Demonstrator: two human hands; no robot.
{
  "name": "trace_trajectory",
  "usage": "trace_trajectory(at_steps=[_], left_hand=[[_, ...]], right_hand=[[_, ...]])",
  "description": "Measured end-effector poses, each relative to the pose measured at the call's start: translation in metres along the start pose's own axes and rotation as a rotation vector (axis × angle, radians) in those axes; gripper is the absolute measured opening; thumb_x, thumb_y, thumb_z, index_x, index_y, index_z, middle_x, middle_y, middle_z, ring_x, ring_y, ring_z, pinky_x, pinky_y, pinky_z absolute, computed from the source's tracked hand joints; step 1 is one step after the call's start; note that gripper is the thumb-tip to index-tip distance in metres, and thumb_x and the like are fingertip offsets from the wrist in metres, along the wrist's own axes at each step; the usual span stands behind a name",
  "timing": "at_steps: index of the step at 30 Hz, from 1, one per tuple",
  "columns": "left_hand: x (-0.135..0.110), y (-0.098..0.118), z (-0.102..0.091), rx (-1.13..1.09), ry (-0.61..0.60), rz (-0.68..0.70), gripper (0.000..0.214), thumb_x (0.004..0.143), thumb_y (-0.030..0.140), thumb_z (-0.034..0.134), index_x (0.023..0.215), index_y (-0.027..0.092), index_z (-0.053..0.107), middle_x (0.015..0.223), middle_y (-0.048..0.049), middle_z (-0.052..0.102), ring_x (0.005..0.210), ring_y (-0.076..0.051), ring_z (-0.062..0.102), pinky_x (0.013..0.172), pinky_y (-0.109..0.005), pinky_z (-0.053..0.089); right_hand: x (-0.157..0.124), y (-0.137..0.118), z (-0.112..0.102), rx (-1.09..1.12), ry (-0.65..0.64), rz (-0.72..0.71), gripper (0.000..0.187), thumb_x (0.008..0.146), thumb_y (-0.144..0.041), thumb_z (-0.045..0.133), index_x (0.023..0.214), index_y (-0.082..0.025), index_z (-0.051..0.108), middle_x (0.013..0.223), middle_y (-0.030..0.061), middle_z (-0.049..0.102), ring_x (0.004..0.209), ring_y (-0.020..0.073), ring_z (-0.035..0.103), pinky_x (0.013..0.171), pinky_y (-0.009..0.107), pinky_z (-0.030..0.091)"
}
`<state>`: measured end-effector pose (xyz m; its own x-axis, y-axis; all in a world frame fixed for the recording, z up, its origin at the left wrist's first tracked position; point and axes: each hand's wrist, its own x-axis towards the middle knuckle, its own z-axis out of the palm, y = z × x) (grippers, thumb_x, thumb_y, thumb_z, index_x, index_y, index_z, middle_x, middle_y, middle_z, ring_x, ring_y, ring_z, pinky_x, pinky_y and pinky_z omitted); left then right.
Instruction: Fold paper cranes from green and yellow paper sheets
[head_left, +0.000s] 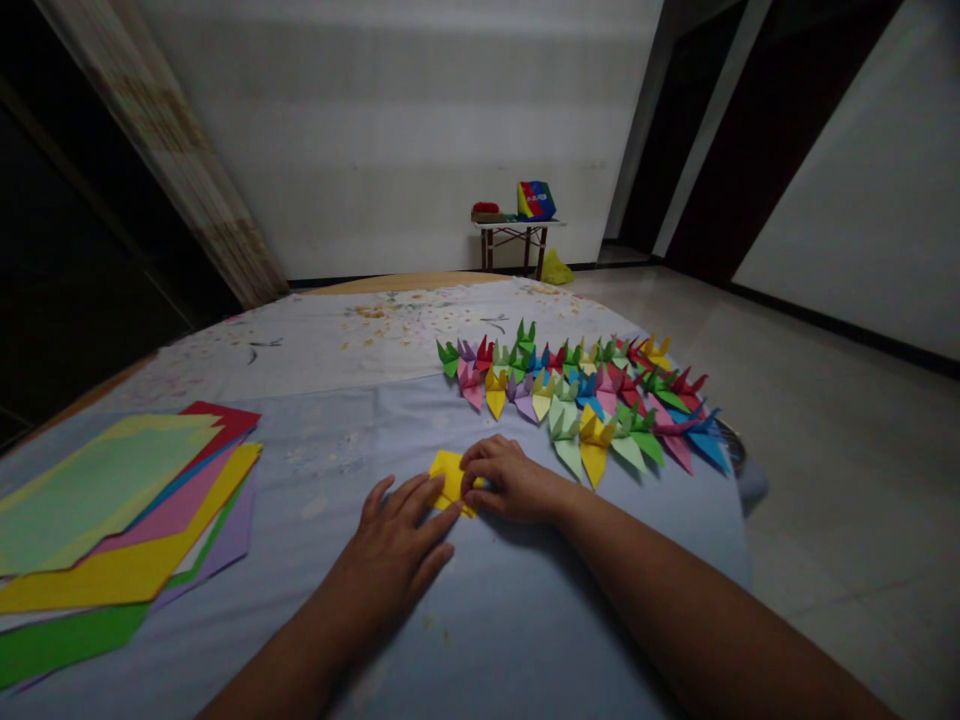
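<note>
1. Head view, the work in hand: a small yellow paper (448, 472) lies on the table (525, 620), near the middle and just near of the row of folded pieces. It is already folded down to a small, thick shape, but it has no wings or point yet, so I judge it to be at an early or middle stage.
2. Head view, left hand (397, 545): it lies flat, palm down, with its fingers stretched out. The fingertips touch the near left edge of the yellow paper, and it grips nothing.
3. Head view, right hand (506, 480): it is curled over the right side of the yellow paper, fingertips down on it. Whether it pinches the edge or only presses a crease, I cannot tell.
4. Head view, done: a crowded row of finished paper birds (592, 400) in many colours lies on the far right of the table, just beyond the hands.
5. Head view, left: a fanned stack of flat coloured sheets (127, 510) lies at the near left, well apart from the hands and unfolded, so much paper remains.
</note>
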<state>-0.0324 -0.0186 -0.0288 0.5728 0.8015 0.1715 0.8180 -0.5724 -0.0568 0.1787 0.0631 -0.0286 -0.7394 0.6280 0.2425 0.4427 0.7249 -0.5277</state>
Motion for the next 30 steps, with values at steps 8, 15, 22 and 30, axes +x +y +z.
trace_trajectory(at_steps=[8, 15, 22, 30], left_hand=[[0.003, 0.004, -0.006, -0.055, -0.014, 0.056, 0.037, 0.090, 0.031, 0.041, 0.127, 0.030, 0.045, 0.127, -0.0055, 0.054, 0.120, -0.021, 0.044, 0.107, -0.050, 0.019], [0.003, 0.008, -0.006, -0.052, 0.002, 0.062, 0.036, 0.089, 0.027, 0.042, 0.125, 0.032, 0.048, 0.128, -0.0054, 0.052, 0.121, -0.022, 0.043, 0.105, -0.052, 0.021], [0.001, 0.011, -0.002, -0.051, -0.022, 0.025, 0.039, 0.089, 0.028, 0.043, 0.128, 0.033, 0.044, 0.130, -0.0068, 0.050, 0.122, -0.024, 0.042, 0.102, -0.053, 0.026], [-0.003, 0.006, -0.001, -0.130, 0.015, 0.016, 0.038, 0.091, 0.032, 0.040, 0.128, 0.027, 0.044, 0.131, -0.0051, 0.051, 0.122, -0.022, 0.042, 0.105, -0.050, 0.025]], right_hand=[[0.000, 0.000, 0.000, -0.004, -0.002, 0.000, 0.009, 0.080, -0.024, 0.060, 0.087, -0.023, 0.065, 0.104, 0.0045, 0.056, 0.099, 0.0205, 0.045, 0.088, 0.039, 0.032], [0.000, -0.001, -0.001, -0.011, -0.016, 0.006, 0.010, 0.080, -0.024, 0.061, 0.088, -0.023, 0.066, 0.104, 0.0047, 0.056, 0.099, 0.0207, 0.045, 0.087, 0.039, 0.032], [0.000, -0.002, -0.002, -0.012, -0.010, 0.007, 0.010, 0.080, -0.023, 0.060, 0.088, -0.023, 0.066, 0.105, 0.0043, 0.056, 0.099, 0.0206, 0.045, 0.087, 0.038, 0.033], [0.000, -0.002, -0.002, -0.021, -0.015, 0.004, 0.010, 0.080, -0.024, 0.060, 0.089, -0.023, 0.065, 0.103, 0.0046, 0.057, 0.098, 0.0205, 0.045, 0.086, 0.039, 0.033]])
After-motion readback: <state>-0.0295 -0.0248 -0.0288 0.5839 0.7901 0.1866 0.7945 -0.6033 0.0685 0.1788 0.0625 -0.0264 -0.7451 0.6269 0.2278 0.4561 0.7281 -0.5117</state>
